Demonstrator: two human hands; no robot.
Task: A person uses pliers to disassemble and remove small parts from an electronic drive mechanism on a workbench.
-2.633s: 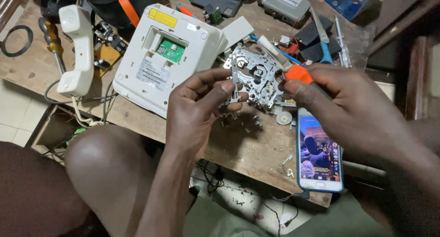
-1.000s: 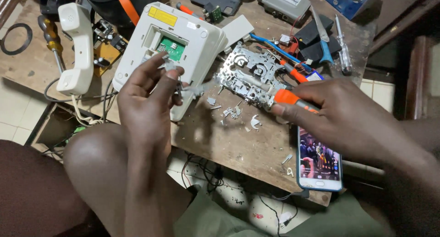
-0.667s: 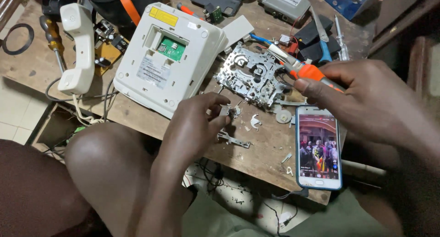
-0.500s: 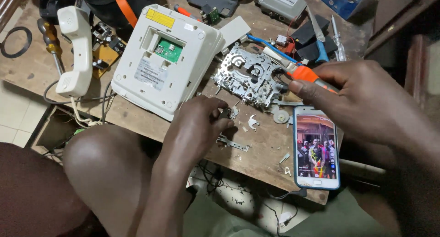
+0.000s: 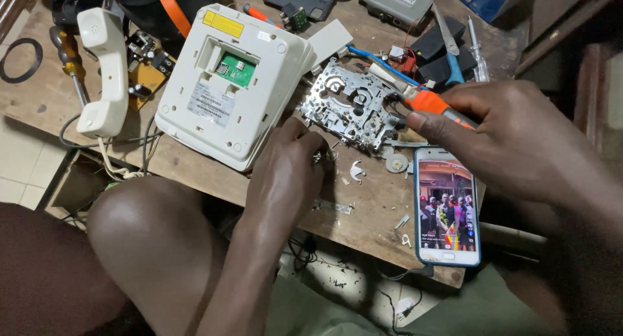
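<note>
Two hands work over the wooden surface. Left hand curls its fingers on small loose parts just beside the metal mechanism. That thin, stiff, sharp-edged plate looks light; grip its rim. Right hand has fingers clamped on an orange-handled screwdriver.

The light is soft and even, maybe daylight from above, and the wooden table looks bright with only faint shadows under the hands. The white phone base and the phone screen shine the most, while the knee and the right corner are dark. The middle looks sharp, but the right hand is a little blurry and close.
</note>
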